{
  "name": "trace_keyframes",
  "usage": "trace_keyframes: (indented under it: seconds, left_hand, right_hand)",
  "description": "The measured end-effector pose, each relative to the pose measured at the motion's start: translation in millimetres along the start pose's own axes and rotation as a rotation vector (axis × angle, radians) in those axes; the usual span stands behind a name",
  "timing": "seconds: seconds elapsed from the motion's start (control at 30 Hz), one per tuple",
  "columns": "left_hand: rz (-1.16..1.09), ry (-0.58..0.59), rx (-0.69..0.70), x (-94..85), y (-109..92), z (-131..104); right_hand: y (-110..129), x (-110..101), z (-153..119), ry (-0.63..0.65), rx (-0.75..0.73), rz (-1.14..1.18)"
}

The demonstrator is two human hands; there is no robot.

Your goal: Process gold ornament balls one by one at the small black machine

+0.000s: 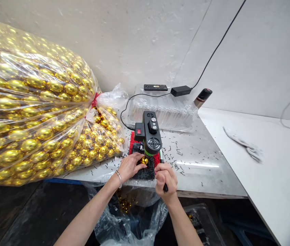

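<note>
The bulging bag of gold balls [37,109] at left could slump right onto the left hand [129,167] if nudged; the black device [152,131] could nip that hand if the right hand [165,180], clenched round the lever [161,160], shifts while the left grasps the gold ball [145,160] at its near end, over the black pad [145,174]; a loosened grasp could let the ball roll; the bag is cut off at left; the device's underside is hidden, so contact with the ball cannot be told.

Left hand [130,166] pinching gold ball [144,160] at black-green device [153,131] near front edge of worktop [206,167], right hand [166,180] gripping lever [165,187], bag of gold balls [39,116] over left end, clear tray [175,124] toward back edge.
</note>
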State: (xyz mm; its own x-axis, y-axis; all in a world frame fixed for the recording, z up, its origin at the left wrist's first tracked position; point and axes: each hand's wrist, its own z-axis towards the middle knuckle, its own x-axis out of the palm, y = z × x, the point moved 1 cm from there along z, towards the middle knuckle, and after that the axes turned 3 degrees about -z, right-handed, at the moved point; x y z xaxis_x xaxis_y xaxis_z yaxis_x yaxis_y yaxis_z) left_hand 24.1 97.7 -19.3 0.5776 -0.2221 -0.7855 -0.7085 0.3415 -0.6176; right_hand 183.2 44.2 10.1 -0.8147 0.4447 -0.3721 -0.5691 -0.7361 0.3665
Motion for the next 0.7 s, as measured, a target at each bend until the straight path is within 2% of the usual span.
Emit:
trace_keyframes:
  seconds: [0.13,0.37,0.5,0.6,0.7]
  left_hand:
    - [0.002,-0.011,0.0,0.8,0.2,0.1]
    - [0.008,0.021,-0.018,-1.8,-2.3,0.0]
    - [0.005,0.011,-0.017,-3.3,-4.2,-0.4]
    - [-0.021,0.001,-0.023,-2.7,-3.9,0.7]
    - [-0.15,-0.027,-0.054,-3.0,1.1,0.4]
  right_hand:
    - [-7.8,8.0,-12.6,-0.047,-0.039,-0.016]
    - [-10.9,17.3,-18.2,-0.133,-0.038,-0.026]
    - [-11.9,19.4,-22.3,-0.062,-0.074,-0.05]
    - [-6.1,13.2,-12.4,-0.061,-0.061,-0.035]
    - [7.0,-0.8,15.8,-0.086,0.004,0.011]
